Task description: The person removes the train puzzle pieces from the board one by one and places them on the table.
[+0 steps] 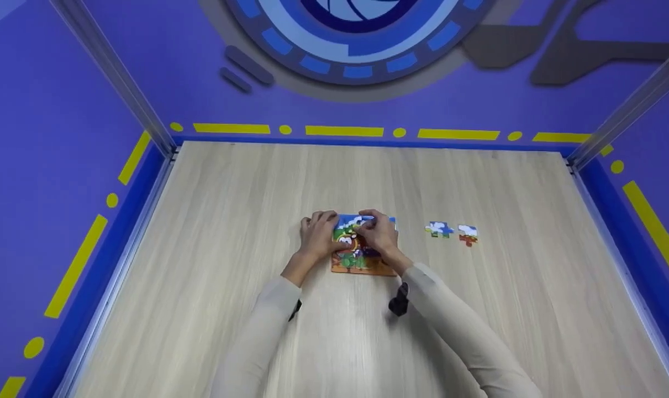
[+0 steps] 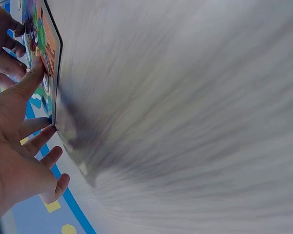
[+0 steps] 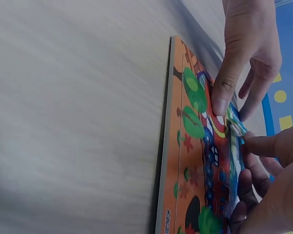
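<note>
One small pale label [image 3: 167,219] with a dark code-like mark sits on the orange border of the jigsaw puzzle [image 1: 355,261]; its print is too small and blurred to read. In the head view, the right hand [image 1: 379,235] covers much of the puzzle's upper right, and in the right wrist view the bottom of the frame cuts off the nearest end. The puzzle lies flat on the wooden table [image 1: 246,232], between and under both hands. Fingers extended, the left hand [image 1: 319,233] rests at its left edge, thumb pressing on the picture. The right hand pinches a small puzzle piece [image 3: 237,128], mostly hidden by the fingertips, over the upper part. Two loose pieces, a bluish piece [image 1: 439,229] and a red-and-white piece [image 1: 468,234], lie apart, to the right of the right hand.
</note>
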{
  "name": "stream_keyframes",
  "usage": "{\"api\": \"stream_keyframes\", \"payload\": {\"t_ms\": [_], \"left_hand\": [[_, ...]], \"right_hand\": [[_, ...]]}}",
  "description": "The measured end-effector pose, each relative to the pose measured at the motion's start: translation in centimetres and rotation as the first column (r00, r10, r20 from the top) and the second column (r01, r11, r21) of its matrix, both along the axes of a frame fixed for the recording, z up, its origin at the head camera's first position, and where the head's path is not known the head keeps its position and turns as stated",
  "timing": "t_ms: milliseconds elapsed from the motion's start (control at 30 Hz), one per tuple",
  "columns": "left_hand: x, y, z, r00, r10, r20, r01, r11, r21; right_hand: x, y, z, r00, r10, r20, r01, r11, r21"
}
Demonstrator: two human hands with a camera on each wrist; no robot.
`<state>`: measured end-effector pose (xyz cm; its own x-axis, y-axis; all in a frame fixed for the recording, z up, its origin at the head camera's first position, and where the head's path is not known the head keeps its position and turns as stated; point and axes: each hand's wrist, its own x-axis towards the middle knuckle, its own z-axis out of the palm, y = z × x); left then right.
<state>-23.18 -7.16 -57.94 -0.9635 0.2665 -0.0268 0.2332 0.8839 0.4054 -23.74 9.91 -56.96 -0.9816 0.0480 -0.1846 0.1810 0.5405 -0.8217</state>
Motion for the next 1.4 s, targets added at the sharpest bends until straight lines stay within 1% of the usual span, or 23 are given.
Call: {"api": "stream_keyframes", "payload": {"t_ms": [233,400,500,633,800,967,1133,1267,1400], "left_hand": [[-0.2,-0.1,0.1,0.999,0.013,0.031,-0.014,1.000,0.013],[-0.1,0.1,0.0,0.999,0.010,0.035,-0.011,0.999,0.037],[0.1,0.0,-0.1,1.000,0.013,0.021,-0.014,0.999,0.036],[0.0,0.0,-0.1,1.000,0.011,0.014,-0.012,1.000,0.024],[0.0,0.0,-0.1,1.000,0.007,0.021,-0.008,0.999,0.034],[0.0,0.0,-0.2,1.000,0.001,0.016,-0.001,0.999,0.041],[0.0,0.0,-0.2,1.000,0.003,0.008,-0.003,0.999,0.036],[0.0,0.0,-0.2,1.000,0.005,0.014,-0.005,0.999,0.035],[0.1,0.0,-0.2,1.000,0.002,0.009,-0.003,0.999,0.034]], "right_hand": [[-0.1,1.5,0.4,0.999,-0.019,-0.035,0.018,1.000,-0.017],[-0.3,3.6,0.9,0.999,-0.027,-0.037,0.024,0.997,-0.071],[-0.5,5.0,1.0,0.998,-0.035,-0.058,0.030,0.996,-0.082],[-0.6,6.6,0.9,0.994,-0.039,-0.098,0.030,0.996,-0.087],[-0.4,8.2,0.4,0.993,-0.040,-0.108,0.029,0.995,-0.099],[-0.3,9.6,-0.2,0.989,-0.061,-0.135,0.052,0.996,-0.068],[-0.3,10.9,-0.8,0.990,-0.076,-0.117,0.070,0.996,-0.052],[-0.2,11.5,-1.1,0.991,-0.075,-0.108,0.074,0.997,-0.009],[0.0,11.9,-1.3,0.990,-0.056,-0.125,0.064,0.996,0.054]]}}
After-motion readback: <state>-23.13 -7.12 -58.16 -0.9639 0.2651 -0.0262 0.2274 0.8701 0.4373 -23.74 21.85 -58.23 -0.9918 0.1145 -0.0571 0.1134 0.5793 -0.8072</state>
